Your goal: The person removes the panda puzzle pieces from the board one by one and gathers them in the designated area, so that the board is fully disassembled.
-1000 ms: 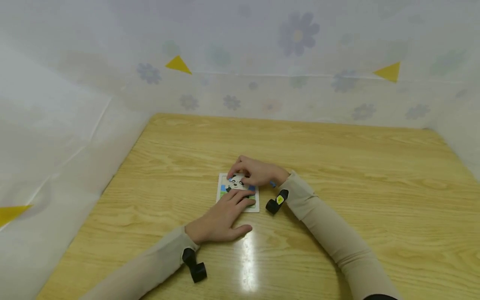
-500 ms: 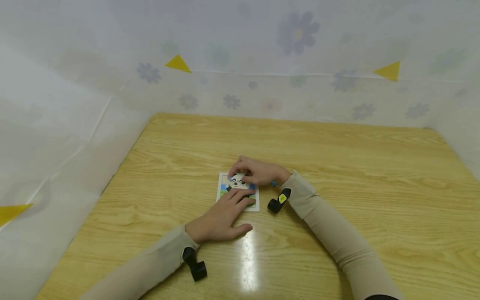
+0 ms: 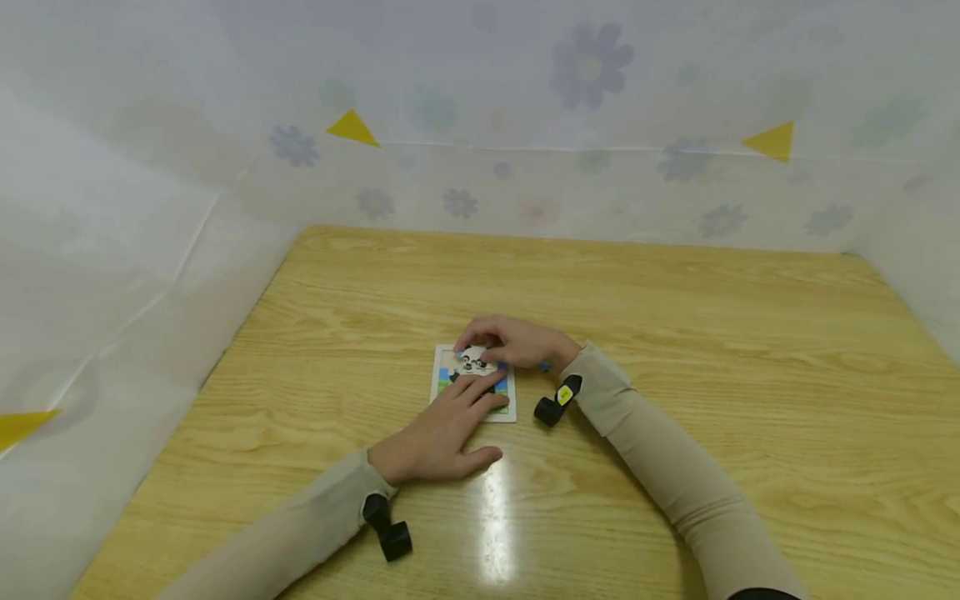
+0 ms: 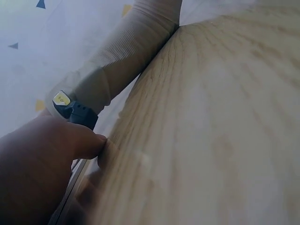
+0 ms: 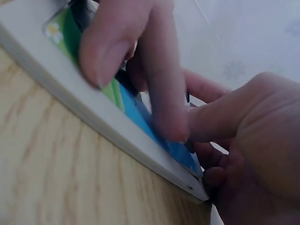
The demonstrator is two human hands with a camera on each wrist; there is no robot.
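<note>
Small white-framed panda picture puzzle board (image 3: pixel 474 385) is lying flat mid wooden table (image 3: pixel 675 333). Left hand (image 3: pixel 438 433) is being pressed on near half, fingers straight. Right hand (image 3: pixel 517 343) fingers are being curled onto panda-face piece (image 3: pixel 474 362). Risk judged: uneven pressing tipping piece out of frame, or board being slid across smooth wood.

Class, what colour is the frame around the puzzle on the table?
White; the puzzle frame shows best in the right wrist view.

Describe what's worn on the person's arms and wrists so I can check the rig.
Both arms wear snug beige ribbed sleeves down to the wrists. The left hand and right hand are bare. Each wrist carries a small black camera unit: the left wrist camera is plain black, the right wrist camera bears a yellow sticker.
</note>
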